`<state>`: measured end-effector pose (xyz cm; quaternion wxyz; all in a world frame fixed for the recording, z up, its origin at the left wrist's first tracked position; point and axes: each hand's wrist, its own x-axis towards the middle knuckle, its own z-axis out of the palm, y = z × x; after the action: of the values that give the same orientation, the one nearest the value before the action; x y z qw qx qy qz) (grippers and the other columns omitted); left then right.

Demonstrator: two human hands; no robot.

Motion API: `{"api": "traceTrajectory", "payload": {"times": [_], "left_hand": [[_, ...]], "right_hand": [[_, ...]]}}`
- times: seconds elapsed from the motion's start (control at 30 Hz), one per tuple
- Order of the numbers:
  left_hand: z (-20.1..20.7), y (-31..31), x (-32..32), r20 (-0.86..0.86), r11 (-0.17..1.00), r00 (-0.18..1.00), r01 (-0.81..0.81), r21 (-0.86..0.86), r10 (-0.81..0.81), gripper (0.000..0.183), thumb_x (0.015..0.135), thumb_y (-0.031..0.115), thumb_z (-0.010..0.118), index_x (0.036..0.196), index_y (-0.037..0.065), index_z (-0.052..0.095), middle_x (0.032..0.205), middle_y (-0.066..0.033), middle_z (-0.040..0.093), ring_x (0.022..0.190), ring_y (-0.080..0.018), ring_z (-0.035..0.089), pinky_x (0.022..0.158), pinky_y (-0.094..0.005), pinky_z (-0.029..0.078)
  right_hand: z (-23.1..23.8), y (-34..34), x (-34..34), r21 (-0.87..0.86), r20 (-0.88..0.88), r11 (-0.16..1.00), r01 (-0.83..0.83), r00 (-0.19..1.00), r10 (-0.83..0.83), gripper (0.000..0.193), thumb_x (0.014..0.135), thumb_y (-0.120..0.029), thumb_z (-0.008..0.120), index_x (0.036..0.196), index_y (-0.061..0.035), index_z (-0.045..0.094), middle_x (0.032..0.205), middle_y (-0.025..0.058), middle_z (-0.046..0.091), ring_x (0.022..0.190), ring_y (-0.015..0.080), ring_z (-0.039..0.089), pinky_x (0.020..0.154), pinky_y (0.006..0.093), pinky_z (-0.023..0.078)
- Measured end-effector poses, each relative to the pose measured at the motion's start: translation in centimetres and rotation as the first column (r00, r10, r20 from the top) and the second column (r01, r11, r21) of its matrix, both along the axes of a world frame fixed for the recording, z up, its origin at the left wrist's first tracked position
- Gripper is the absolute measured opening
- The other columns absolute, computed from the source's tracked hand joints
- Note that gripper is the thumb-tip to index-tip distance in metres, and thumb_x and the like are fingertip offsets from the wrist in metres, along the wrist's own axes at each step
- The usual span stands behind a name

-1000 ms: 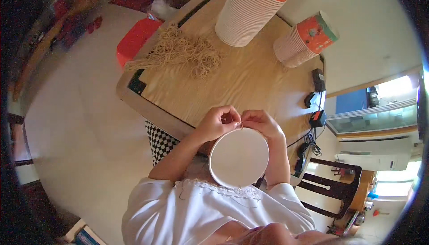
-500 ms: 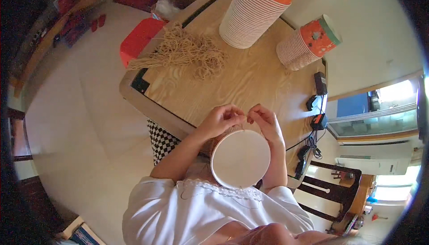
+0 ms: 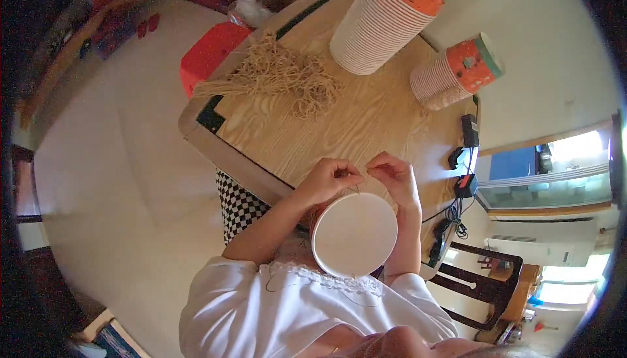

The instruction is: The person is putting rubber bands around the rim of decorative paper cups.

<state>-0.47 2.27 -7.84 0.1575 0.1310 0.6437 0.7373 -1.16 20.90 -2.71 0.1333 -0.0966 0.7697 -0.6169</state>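
A paper cup (image 3: pixel 354 235) with a round white end facing up rests against my body, between my forearms; a bit of its orange side shows at the left. Just past its far rim, my left hand (image 3: pixel 330 180) pinches a thin piece of brown twine that comes up at the rim. Close by on the right, my right hand (image 3: pixel 396 176) has thumb and forefinger pinched together at the twine too. A narrow gap separates the two sets of fingertips. Further off, a loose tangled bundle of twine (image 3: pixel 281 74) lies on the wooden table (image 3: pixel 366 129).
A tall stack of paper cups (image 3: pixel 382 28) and a shorter stack (image 3: pixel 450 74) stand at the table's far side. Black adapters and cables (image 3: pixel 465 185) run along the right edge. A red stool (image 3: pixel 210 56) is beyond the left edge; a dark chair (image 3: pixel 480 283) stands right.
My fingertips have drawn slightly apart, and my right hand has opened out a little from the left. The whole view has shifted slightly; the cup stays against my body.
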Motion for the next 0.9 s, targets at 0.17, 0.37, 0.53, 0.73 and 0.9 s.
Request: {"api": "traceTrajectory", "payload": {"times": [0.17,0.37,0.53,0.73,0.9], "left_hand": [[0.3,-0.1,0.2,0.005,0.999,1.0,0.01,0.031,-0.01,0.015,0.076,0.017,0.066,0.078,0.002,0.065,0.064,-0.0014,0.06,0.058,-0.0054,0.05,0.053,-0.0221,0.04],[0.1,0.3,0.4,0.0,0.998,0.999,0.043,0.036,-0.043,0.013,0.077,0.016,0.065,0.078,0.003,0.065,0.064,-0.0013,0.059,0.059,-0.0054,0.051,0.054,-0.0221,0.041],[-0.5,0.6,0.4,-0.003,1.0,1.0,0.013,0.024,-0.013,0.013,0.077,0.016,0.066,0.076,0.003,0.064,0.058,0.0031,0.054,0.054,-0.0038,0.046,0.049,-0.0213,0.038],[0.0,0.5,0.5,0.014,0.999,0.999,0.048,0.005,-0.048,0.013,0.077,0.015,0.066,0.073,0.004,0.062,0.056,0.0053,0.051,0.052,-0.0023,0.043,0.046,-0.0208,0.036],[0.8,0.2,0.6,0.006,0.998,1.0,0.02,0.063,-0.021,0.013,0.077,0.015,0.066,0.073,0.005,0.06,0.06,0.0061,0.05,0.056,-0.0021,0.045,0.049,-0.0197,0.036]], "right_hand": [[0.0,0.1,0.3,0.054,-0.076,0.999,0.007,0.997,-0.002,0.005,0.078,0.003,0.059,0.083,0.0016,0.059,0.083,0.0067,0.058,0.083,0.0154,0.056,0.075,0.0275,0.047],[0.6,-1.0,1.4,0.147,-0.103,0.985,0.094,0.992,-0.079,0.007,0.083,-0.005,0.054,0.078,0.0004,0.055,0.077,0.0056,0.054,0.076,0.0139,0.053,0.068,0.027,0.045],[0.9,-0.2,2.0,0.347,-0.047,0.937,0.035,0.999,-0.019,0.013,0.084,-0.008,0.052,0.076,0.0008,0.051,0.073,0.0053,0.047,0.067,0.0127,0.046,0.059,0.0267,0.04],[0.4,0.5,2.4,0.194,-0.073,0.979,-0.068,0.994,0.083,0.016,0.086,-0.011,0.05,0.075,0.0012,0.05,0.072,0.0053,0.046,0.068,0.0124,0.045,0.061,0.0258,0.039],[0.5,-0.1,2.9,0.021,-0.045,0.999,0.029,0.999,-0.028,0.008,0.084,-0.005,0.053,0.08,0.001,0.052,0.079,0.0047,0.051,0.075,0.0133,0.052,0.069,0.0262,0.043]]}}
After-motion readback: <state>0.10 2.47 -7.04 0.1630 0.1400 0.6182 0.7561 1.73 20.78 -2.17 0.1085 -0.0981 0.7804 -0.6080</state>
